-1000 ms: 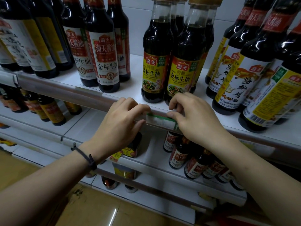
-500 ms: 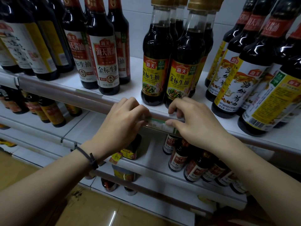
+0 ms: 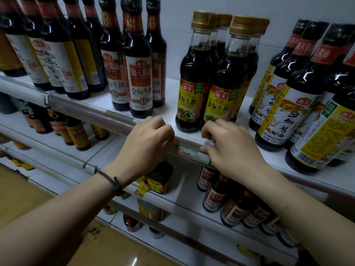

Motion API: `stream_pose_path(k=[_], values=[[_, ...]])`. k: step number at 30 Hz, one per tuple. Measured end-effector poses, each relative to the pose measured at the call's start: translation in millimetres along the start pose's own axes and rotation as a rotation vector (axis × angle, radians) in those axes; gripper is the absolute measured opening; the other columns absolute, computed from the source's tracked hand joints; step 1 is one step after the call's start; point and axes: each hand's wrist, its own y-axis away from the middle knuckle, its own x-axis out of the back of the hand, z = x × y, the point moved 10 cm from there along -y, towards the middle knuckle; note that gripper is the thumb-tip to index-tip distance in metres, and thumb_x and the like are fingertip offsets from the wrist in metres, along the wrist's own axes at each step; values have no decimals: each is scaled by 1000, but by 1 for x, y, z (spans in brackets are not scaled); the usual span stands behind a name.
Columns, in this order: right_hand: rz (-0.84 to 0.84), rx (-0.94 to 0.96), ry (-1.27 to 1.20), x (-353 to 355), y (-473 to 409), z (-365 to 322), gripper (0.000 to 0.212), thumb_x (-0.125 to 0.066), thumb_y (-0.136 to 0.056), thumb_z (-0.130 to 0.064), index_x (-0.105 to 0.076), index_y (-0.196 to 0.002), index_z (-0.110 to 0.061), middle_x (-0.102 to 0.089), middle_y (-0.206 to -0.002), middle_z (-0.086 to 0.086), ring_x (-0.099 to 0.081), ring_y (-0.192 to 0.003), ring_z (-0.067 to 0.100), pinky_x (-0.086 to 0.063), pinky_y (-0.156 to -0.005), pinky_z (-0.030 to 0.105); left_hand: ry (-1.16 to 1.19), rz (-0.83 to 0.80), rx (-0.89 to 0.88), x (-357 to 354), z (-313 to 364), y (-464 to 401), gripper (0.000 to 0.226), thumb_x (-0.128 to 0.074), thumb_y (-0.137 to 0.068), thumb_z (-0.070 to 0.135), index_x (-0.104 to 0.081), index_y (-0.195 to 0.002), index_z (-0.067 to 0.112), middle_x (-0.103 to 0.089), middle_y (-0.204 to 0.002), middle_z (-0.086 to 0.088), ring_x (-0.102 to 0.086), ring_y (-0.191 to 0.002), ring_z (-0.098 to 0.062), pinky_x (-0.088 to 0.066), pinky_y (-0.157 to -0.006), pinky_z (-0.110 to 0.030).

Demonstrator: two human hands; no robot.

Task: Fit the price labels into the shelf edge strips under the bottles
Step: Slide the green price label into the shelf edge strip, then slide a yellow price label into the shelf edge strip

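Note:
A white and green price label [image 3: 189,153] reading 10.00 lies against the clear shelf edge strip [image 3: 92,114], under the gold-capped soy sauce bottles [image 3: 194,83]. My left hand [image 3: 148,143] curls over the strip at the label's left end, fingertips pressing there. My right hand [image 3: 230,148] pinches the label's right end, thumb below and fingers on the shelf lip. Whether the label sits fully inside the strip is hidden by my fingers.
Red-labelled dark bottles [image 3: 140,73] stand to the left and yellow-labelled seafood soy bottles [image 3: 288,104] to the right on the same shelf. Lower shelves [image 3: 184,191] hold smaller bottles. A tan floor [image 3: 23,198] shows at bottom left.
Both hands stayed on the label at the strip. The view drew back and tilted, so the bottle tops show, and the label's printed price is now readable between my hands.

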Motion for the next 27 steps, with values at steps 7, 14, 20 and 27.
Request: stream_pose_path(k=[7,14,20,27], values=[[38,175,-170,2,-24,-45,9,-63,-92,-29,-61,-93,-20,-51,-82,-7,-53,-83,18,-45,-66,35,-134,-107,84,8,-38,27,29,-64,-85,36,-58,-109,23,-55,-109,-1,-50,-96,-20,-47,-75,-37],[-29,176,-254,-23,-76,-93,10,-60,-94,-33,-62,-98,-24,-59,-87,-5,-56,-82,16,-44,-67,32,-168,-20,200,40,-104,41,38,-71,-80,30,-55,-112,21,-54,-108,-1,-50,-95,-22,-45,-75,-37],[-51,53,-181,-54,-117,-115,19,-63,-90,-39,-67,-97,-21,-63,-95,-2,-59,-90,21,-49,-75,35,-146,-12,136,49,-164,27,36,-70,-81,27,-55,-113,19,-54,-105,-4,-50,-93,-24,-45,-75,-38],[1,22,13,-61,-134,-151,36,-60,-91,-46,-69,-114,-20,-69,-105,-1,-63,-100,24,-55,-83,45,-52,-36,32,49,-202,19,36,-69,-83,27,-55,-115,18,-55,-111,-4,-51,-99,-25,-49,-80,-42]])
